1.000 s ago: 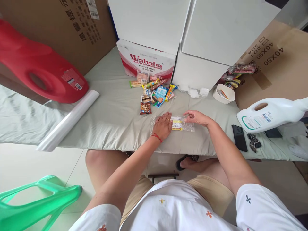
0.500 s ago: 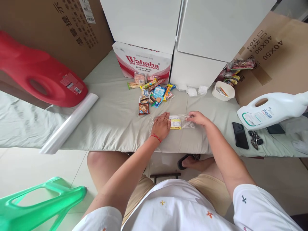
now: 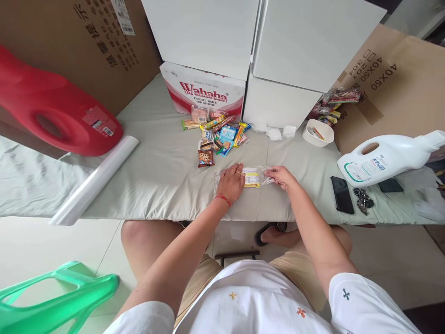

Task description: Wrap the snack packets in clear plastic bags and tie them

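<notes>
My left hand (image 3: 230, 183) lies flat with its fingers stretched out over the left part of a clear plastic bag (image 3: 266, 179) on the cloth-covered table. Inside the bag is a yellow and white snack packet (image 3: 251, 178), partly hidden under that hand. At the bag's right end, my right hand (image 3: 280, 176) pinches the clear film between thumb and fingers. Just beyond the left hand sits a brown cookie packet (image 3: 206, 158), at the near edge of a pile of colourful wrapped snacks (image 3: 227, 134).
Behind the snacks stand a Wahaha carton (image 3: 205, 90) and white cabinets. A red bottle (image 3: 69, 116) and a plastic film roll (image 3: 95, 181) lie left. On the right are a small white tub (image 3: 309, 138), a white bottle (image 3: 378, 162), a phone (image 3: 342, 195) and keys (image 3: 363, 202).
My right hand has come slightly left, drawing the bag's right end closer to the yellow packet. My left hand stays pressed on the bag. The view has shifted a little.
</notes>
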A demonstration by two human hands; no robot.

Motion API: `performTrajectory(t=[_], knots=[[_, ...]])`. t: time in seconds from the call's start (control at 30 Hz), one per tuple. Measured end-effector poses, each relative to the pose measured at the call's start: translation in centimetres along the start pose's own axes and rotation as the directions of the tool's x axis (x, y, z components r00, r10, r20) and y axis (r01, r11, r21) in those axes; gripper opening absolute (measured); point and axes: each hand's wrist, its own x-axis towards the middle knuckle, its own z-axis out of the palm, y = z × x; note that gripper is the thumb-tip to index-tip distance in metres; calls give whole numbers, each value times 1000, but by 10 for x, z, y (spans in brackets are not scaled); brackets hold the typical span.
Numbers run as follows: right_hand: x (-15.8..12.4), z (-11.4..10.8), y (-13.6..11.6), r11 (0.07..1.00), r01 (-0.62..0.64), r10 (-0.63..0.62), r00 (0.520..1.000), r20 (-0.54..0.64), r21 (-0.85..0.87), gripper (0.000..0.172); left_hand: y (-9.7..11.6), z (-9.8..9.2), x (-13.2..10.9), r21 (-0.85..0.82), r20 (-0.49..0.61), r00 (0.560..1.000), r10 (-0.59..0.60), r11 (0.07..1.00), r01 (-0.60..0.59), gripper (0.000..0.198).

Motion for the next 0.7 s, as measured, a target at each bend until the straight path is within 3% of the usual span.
performTrajectory(t=[0.17, 0.23, 0.3, 0.4, 0.6, 0.7], knots=[[5, 18, -15, 989, 131, -142, 973, -184, -69, 19, 2, 0, 0, 15, 4, 1000, -1, 1000, 1, 54], [2, 37, -26, 956, 198, -247, 942, -229, -216, 13, 3, 0, 0, 16, 1, 1000, -6, 1000, 6, 54], [-7, 61, -36, 860, 251, -368, 908, -201, -443, 8, 3, 0, 0, 17, 4, 1000, -11, 1000, 11, 54], [-28, 89, -37, 683, 304, -473, 877, -86, -664, 28, 2, 0, -1, 10, 12, 1000, -20, 1000, 20, 54], [-62, 100, -5, 562, 490, -644, 765, 20, -666, 51, -7, 4, -2, -108, 21, 1000, 11, 994, -9, 56], [-68, 99, 2, 542, 521, -671, 740, 33, -659, 58, -17, 0, -2, -253, -68, 996, -49, 967, 30, 54]])
